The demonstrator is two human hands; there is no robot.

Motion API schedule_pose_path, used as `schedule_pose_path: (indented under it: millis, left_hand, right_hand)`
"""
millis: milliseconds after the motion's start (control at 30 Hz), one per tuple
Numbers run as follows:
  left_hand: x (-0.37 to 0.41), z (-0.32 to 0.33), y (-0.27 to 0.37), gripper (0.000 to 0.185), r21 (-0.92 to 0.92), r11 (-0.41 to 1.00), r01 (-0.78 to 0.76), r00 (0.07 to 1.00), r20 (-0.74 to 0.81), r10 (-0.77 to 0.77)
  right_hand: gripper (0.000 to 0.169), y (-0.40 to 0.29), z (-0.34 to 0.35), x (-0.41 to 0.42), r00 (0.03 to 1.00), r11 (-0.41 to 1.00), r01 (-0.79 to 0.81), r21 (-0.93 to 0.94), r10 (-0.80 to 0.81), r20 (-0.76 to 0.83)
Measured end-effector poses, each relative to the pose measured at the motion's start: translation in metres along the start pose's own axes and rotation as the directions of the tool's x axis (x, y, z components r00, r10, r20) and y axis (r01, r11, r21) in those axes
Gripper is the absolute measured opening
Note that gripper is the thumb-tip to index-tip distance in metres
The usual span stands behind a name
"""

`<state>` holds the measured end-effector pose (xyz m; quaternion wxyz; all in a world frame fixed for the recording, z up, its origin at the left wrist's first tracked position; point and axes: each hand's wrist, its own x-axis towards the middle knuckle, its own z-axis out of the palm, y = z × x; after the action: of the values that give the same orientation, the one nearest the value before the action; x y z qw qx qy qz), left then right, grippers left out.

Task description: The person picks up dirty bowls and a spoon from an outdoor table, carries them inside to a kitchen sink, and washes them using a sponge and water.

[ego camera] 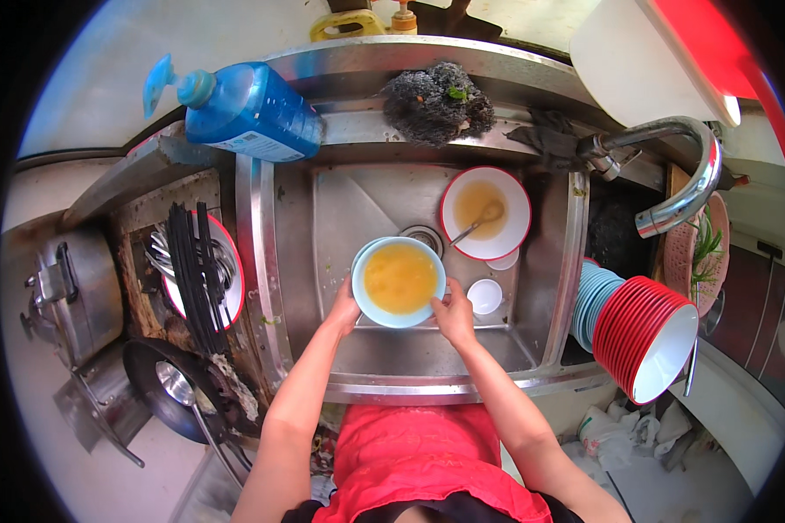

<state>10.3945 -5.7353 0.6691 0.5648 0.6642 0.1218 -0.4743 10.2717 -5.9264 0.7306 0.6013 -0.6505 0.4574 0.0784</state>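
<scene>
My left hand [345, 307] and my right hand [454, 315] grip opposite sides of a light-blue bowl [399, 319] over a stainless steel sink [360, 196]. Yellow-orange liquid [400, 278] fills much of the bowl. The rim of what looks like another blue bowl shows just behind it. Inside the sink, a white bowl with a red rim [454, 202] holds cloudy liquid and a metal spoon [474, 223]. A small white cup [485, 297] lies nearer my right hand. Part of the drain [432, 236] shows behind the blue bowl.
A blue pump bottle [255, 108] and steel-wool scourers [435, 104] sit along the back ledge. The curved faucet [687, 131] reaches in at right, above stacked red bowls [647, 340] and blue bowls [592, 304]. Left stand black chopsticks [193, 274] on a plate and a wok [147, 386].
</scene>
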Motion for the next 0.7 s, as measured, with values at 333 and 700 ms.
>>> schedule_pose_path:
  millis: [333,700]
  left_hand:
    - [0.013,-0.001,0.018,0.041,-0.064,0.99,0.124,0.985,-0.116,-0.131]
    - [0.028,-0.028,0.014,0.04,-0.231,0.972,-0.038,0.986,-0.164,0.0]
  right_hand:
    - [0.033,0.014,-0.038,-0.015,1.0,1.0,-0.021,-0.02,0.022,0.014]
    - [0.038,0.06,-0.052,0.004,0.988,0.976,-0.122,-0.181,0.136,0.068]
